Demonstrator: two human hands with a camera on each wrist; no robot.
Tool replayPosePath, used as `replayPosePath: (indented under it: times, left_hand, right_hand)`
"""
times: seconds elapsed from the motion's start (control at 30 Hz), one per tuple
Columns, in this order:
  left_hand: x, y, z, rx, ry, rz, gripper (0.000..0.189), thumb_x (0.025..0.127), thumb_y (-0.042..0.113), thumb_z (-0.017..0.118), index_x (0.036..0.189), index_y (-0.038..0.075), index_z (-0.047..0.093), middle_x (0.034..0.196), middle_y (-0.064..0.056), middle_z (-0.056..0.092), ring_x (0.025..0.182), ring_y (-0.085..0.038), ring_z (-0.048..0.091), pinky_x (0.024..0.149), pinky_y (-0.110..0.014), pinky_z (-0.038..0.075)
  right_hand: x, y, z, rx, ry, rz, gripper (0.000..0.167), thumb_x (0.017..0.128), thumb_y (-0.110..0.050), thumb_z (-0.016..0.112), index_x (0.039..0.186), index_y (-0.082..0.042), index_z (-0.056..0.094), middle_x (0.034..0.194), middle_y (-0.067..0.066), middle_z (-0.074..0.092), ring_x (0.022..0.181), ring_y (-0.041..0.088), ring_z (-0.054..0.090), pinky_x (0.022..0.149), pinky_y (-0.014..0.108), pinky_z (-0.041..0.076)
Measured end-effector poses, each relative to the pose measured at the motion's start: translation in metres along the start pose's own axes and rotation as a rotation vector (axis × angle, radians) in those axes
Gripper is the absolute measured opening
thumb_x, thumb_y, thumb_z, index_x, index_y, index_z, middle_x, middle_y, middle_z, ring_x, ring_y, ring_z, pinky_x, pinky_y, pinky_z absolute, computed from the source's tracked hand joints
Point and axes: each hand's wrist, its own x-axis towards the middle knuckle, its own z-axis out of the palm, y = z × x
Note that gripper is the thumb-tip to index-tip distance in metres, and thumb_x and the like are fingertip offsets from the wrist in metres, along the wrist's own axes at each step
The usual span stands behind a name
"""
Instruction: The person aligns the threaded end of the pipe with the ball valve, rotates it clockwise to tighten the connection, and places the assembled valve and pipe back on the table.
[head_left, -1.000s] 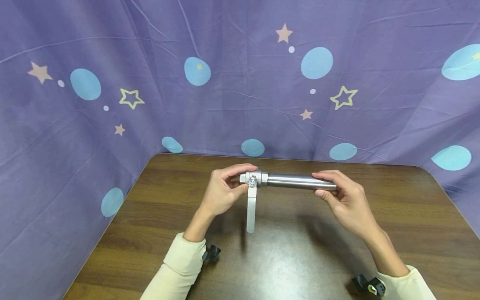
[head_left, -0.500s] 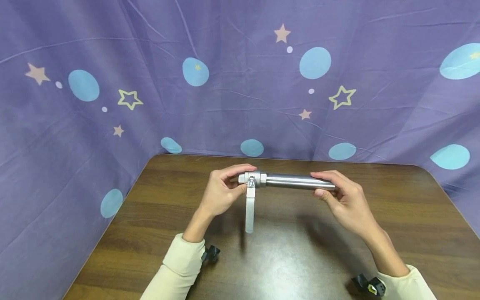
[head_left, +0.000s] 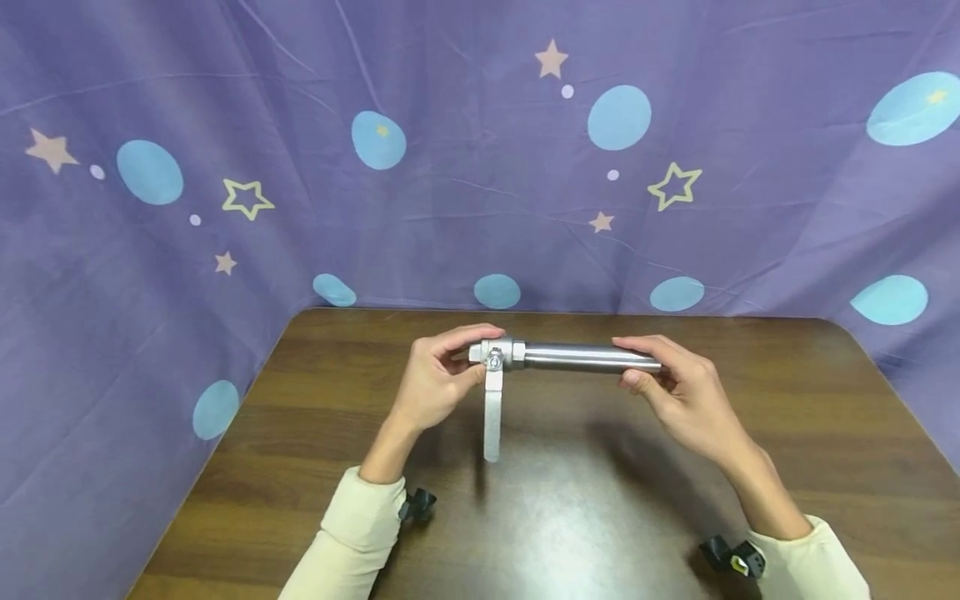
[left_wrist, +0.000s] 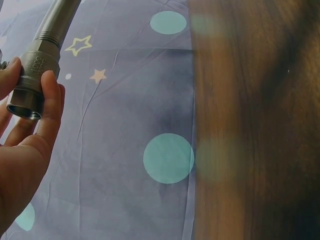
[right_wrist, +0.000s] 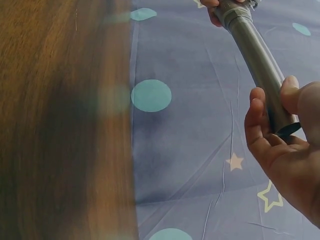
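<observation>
A silver ball valve (head_left: 507,352) and a straight steel pipe (head_left: 573,357) are joined end to end and held level above the table. The valve's flat lever handle (head_left: 492,421) hangs toward the person. My left hand (head_left: 435,383) grips the valve body between thumb and fingers. At the pipe's far right end, my right hand (head_left: 686,396) pinches the tube. Screw threads show at the joint in the left wrist view, where the valve (left_wrist: 35,75) has an open socket end facing the palm. The pipe (right_wrist: 260,60) ends in an open bore near the right palm in the right wrist view.
A brown wooden table (head_left: 315,500) with rounded back corners lies beneath the hands. Behind it and along the sides hangs a purple curtain (head_left: 450,208) printed with stars and blue dots. Black camera mounts (head_left: 417,506) sit at both wrists.
The whole head view has shifted slightly, so everything sits a little more to the left. Both hands keep their hold, and the valve and pipe look the same relative to each other.
</observation>
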Motion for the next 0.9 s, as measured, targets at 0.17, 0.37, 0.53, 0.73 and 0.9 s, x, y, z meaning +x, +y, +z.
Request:
replayPosePath:
  times: [0.17,0.37,0.53,0.73,0.9]
  left_hand:
    - [0.0002,-0.001,0.0005,0.011,0.011,0.012,0.045,0.082,-0.019,0.069,0.125,-0.007,0.074,0.126,-0.025,0.076,0.103,-0.008,0.07,0.088,-0.03,0.068]
    - [0.0002,-0.0015,0.0004,0.001,0.016,0.001,0.046,0.081,-0.021,0.068,0.124,-0.008,0.074,0.126,-0.025,0.076,0.104,-0.007,0.07,0.09,-0.026,0.067]
    - [0.0,-0.0011,0.0003,-0.003,0.011,-0.011,0.045,0.082,-0.02,0.068,0.125,-0.008,0.074,0.125,-0.026,0.076,0.102,-0.007,0.07,0.089,-0.028,0.067]
    - [0.0012,0.0001,-0.0006,-0.014,0.012,-0.019,0.044,0.083,-0.02,0.067,0.125,-0.009,0.073,0.125,-0.027,0.075,0.101,-0.005,0.07,0.089,-0.031,0.068]
    - [0.0002,0.001,-0.0013,-0.015,0.011,-0.017,0.045,0.082,-0.02,0.068,0.125,-0.01,0.073,0.126,-0.028,0.075,0.102,-0.005,0.071,0.089,-0.032,0.068]
  right_hand:
    - [0.0022,-0.0025,0.0014,0.048,0.014,0.012,0.054,0.086,0.019,0.075,0.134,-0.004,0.071,0.11,0.003,0.074,0.075,0.005,0.068,0.061,0.014,0.058]
    - [0.0026,-0.0021,0.0,0.052,-0.018,0.01,0.058,0.082,0.022,0.078,0.135,0.001,0.066,0.129,-0.001,0.066,0.101,-0.001,0.068,0.076,0.013,0.064]
    - [0.0017,-0.0032,0.0,0.039,0.012,-0.005,0.056,0.078,0.025,0.078,0.129,0.004,0.068,0.123,0.011,0.067,0.101,-0.003,0.068,0.077,0.012,0.064]
    - [0.0008,-0.0033,0.0028,0.039,0.031,-0.008,0.05,0.079,0.025,0.078,0.124,0.005,0.07,0.115,0.01,0.07,0.091,-0.003,0.069,0.068,0.011,0.061]
    - [0.0012,-0.0032,0.005,0.028,0.047,-0.015,0.05,0.079,0.025,0.078,0.125,0.005,0.071,0.114,0.008,0.071,0.087,-0.005,0.069,0.065,0.01,0.059]
